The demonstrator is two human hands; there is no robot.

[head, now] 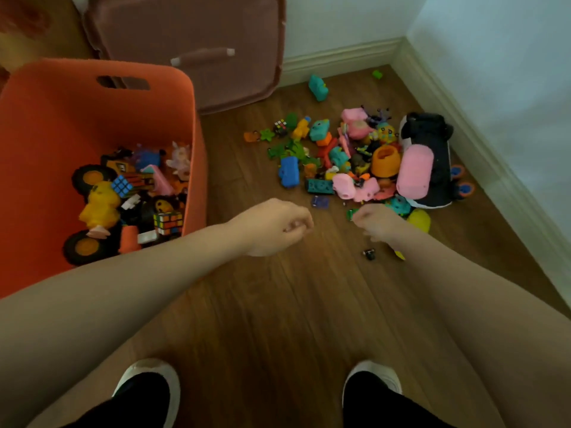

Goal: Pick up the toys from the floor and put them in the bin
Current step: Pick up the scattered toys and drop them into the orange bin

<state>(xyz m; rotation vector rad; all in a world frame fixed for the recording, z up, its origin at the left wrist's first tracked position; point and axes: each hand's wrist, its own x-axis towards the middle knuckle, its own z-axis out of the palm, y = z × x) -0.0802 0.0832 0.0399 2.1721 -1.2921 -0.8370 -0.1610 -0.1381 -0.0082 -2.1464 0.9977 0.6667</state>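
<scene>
An orange bin (92,118) stands at the left, holding several toys such as a yellow truck (92,193) and puzzle cubes. A heap of small colourful toys (340,159) lies on the wooden floor by the corner, beside a black, white and pink plush toy (429,162). My left hand (275,227) hovers over the floor between bin and heap, its fingers loosely curled with nothing visible in them. At the heap's near edge, my right hand (378,222) pinches a small green toy (351,214) at its fingertips.
A dusty-pink bin lid (191,47) leans against the wall behind the bin. A teal toy (318,88) and a small green piece (377,74) lie apart near the baseboard. A tiny black toy (369,254) and a yellow piece (399,255) lie below my right wrist. My shoes (148,387) are at the bottom.
</scene>
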